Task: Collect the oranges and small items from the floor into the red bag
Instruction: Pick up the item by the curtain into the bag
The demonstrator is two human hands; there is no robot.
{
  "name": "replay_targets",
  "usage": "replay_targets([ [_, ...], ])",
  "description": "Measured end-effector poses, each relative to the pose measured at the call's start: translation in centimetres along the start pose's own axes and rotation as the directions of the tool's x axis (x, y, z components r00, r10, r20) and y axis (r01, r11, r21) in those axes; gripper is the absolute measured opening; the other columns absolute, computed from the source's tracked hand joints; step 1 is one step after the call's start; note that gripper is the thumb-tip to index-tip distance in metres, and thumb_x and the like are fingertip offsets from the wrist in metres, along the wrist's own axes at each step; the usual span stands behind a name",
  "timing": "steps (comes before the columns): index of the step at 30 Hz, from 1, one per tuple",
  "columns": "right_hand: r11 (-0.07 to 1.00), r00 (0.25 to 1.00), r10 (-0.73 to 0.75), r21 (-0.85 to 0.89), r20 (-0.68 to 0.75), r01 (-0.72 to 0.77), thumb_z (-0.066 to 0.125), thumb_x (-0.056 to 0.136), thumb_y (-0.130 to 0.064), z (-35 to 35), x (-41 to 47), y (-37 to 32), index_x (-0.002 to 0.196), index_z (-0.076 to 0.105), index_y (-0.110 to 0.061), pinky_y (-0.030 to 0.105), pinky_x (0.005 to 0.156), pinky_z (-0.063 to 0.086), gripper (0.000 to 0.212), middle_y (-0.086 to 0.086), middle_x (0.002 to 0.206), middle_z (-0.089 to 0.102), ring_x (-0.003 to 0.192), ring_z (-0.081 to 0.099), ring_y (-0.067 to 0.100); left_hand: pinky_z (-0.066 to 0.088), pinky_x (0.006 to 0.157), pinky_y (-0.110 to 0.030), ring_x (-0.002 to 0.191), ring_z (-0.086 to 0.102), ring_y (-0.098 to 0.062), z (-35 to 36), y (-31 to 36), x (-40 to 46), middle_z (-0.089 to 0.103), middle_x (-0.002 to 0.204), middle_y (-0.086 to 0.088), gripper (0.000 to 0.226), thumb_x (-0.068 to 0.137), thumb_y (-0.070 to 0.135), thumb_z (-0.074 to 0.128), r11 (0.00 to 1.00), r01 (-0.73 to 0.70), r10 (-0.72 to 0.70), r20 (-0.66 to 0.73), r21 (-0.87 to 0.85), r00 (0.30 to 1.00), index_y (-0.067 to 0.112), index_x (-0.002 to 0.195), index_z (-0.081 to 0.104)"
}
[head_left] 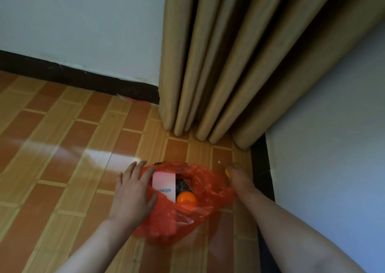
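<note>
Red bag (187,206): thin plastic, lying on the tiled floor (62,147) at lower centre of the frame, mouth open upward
Contents seen: one orange (186,198); a white box (164,186) lettered ANKER, standing against the left side of the mouth; a dark item (182,185) behind the orange, kind not clear
Left hand (133,193): fingers spread, palm down on the bag's left edge, thumb touching the white box; holding the mouth open, gripping nothing firmly
Right hand (237,177): just right of the bag, fingers curled round a small yellow item (227,172); blurred, so the firmness of the hold is uncertain
Risks, as judged: the limp rim may fold shut if the left hand lifts; the yellow item may miss the mouth and drop by the curtain (239,64); the orange may roll out if the bag tips
</note>
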State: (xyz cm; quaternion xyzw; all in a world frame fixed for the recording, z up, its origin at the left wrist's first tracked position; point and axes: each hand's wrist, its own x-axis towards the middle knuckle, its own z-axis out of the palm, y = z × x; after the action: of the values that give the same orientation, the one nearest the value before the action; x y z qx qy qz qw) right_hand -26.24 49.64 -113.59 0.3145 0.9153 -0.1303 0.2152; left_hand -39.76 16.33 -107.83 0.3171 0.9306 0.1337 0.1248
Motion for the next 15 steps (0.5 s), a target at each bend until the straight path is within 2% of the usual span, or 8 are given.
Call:
replay_targets([
  [1,0.991,0.999,0.036,0.126,0.011,-0.037,0.054,0.103,-0.015,-0.3,-0.5,-1.3,0.156,0.043,-0.028,0.04,0.118,0.039,0.055,0.006,0.165,0.035,0.146,0.042,0.028,0.032,0.121,-0.058,0.154,0.026,-0.031,-0.1,-0.1,-0.2,0.036,0.162,-0.004,0.075,0.088,0.046,0.069,1.0,0.014,-0.014,0.001,-0.002,1.0,0.034,0.155,0.038],
  [2,0.983,0.998,0.042,0.18,-0.041,-0.033,0.056,0.101,-0.007,-1.0,-1.2,-2.7,0.157,0.042,-0.031,0.04,0.119,0.037,0.063,0.004,0.167,0.031,0.149,0.039,0.027,0.032,0.121,-0.057,0.154,0.026,-0.031,-0.2,-0.1,-0.4,0.035,0.163,-0.004,0.076,0.088,0.045,0.069,1.0,0.027,-0.027,0.002,-0.005,1.0,0.033,0.155,0.037],
  [4,0.941,0.983,0.002,0.333,-0.183,0.06,0.06,0.096,-0.001,-3.3,-2.3,-5.4,0.154,0.047,-0.03,0.037,0.12,0.037,0.066,0.002,0.164,0.038,0.148,0.041,0.025,0.036,0.119,-0.054,0.153,0.027,-0.031,-0.7,-0.2,-0.5,0.034,0.163,-0.005,0.075,0.088,0.044,0.068,0.998,0.055,-0.055,-0.002,-0.019,0.999,0.03,0.155,0.037],
  [7,0.875,0.927,-0.032,0.438,-0.374,0.207,0.068,0.09,0.002,-7.6,-4.0,-8.5,0.147,0.058,-0.023,0.025,0.114,0.034,0.062,0.0,0.153,0.052,0.14,0.049,0.021,0.041,0.116,-0.049,0.152,0.029,-0.031,-1.5,-0.3,-0.4,0.03,0.165,-0.006,0.076,0.089,0.044,0.065,0.992,0.121,-0.12,0.018,-0.034,0.993,0.026,0.157,0.035],
  [9,0.846,0.911,-0.124,0.438,-0.392,0.304,0.072,0.089,0.001,-9.3,-5.7,-11.0,0.145,0.06,-0.025,0.02,0.111,0.031,0.063,-0.004,0.149,0.053,0.137,0.048,0.016,0.044,0.112,-0.05,0.149,0.033,-0.032,-1.7,-0.5,-0.3,0.031,0.164,-0.007,0.077,0.089,0.043,0.066,0.987,0.155,-0.153,0.03,-0.038,0.988,0.026,0.157,0.036],
  [11,0.825,0.901,-0.271,0.402,-0.338,0.398,0.074,0.09,-0.003,-9.2,-7.3,-13.8,0.146,0.058,-0.03,0.019,0.111,0.031,0.064,-0.01,0.147,0.05,0.135,0.048,0.011,0.049,0.107,-0.05,0.146,0.038,-0.033,-1.7,-0.9,-0.4,0.033,0.163,-0.007,0.076,0.089,0.043,0.066,0.983,0.178,-0.176,0.047,-0.041,0.983,0.027,0.156,0.036],
  [13,0.83,0.904,-0.33,0.371,-0.273,0.415,0.071,0.094,-0.009,-8.2,-8.1,-15.1,0.149,0.052,-0.036,0.021,0.106,0.034,0.065,-0.015,0.147,0.044,0.133,0.048,0.01,0.053,0.102,-0.047,0.142,0.041,-0.031,-1.8,-1.1,-0.5,0.035,0.16,-0.006,0.075,0.09,0.042,0.065,0.981,0.19,-0.187,0.057,-0.042,0.981,0.028,0.157,0.034],
  [15,0.881,0.921,-0.319,0.288,-0.223,0.375,0.067,0.099,-0.016,-7.0,-8.1,-15.0,0.153,0.044,-0.041,0.025,0.102,0.04,0.064,-0.016,0.151,0.038,0.134,0.049,0.014,0.055,0.098,-0.042,0.138,0.045,-0.029,-1.7,-1.2,-0.5,0.037,0.157,-0.005,0.075,0.092,0.039,0.065,0.978,0.202,-0.199,0.073,-0.047,0.977,0.027,0.158,0.031],
])
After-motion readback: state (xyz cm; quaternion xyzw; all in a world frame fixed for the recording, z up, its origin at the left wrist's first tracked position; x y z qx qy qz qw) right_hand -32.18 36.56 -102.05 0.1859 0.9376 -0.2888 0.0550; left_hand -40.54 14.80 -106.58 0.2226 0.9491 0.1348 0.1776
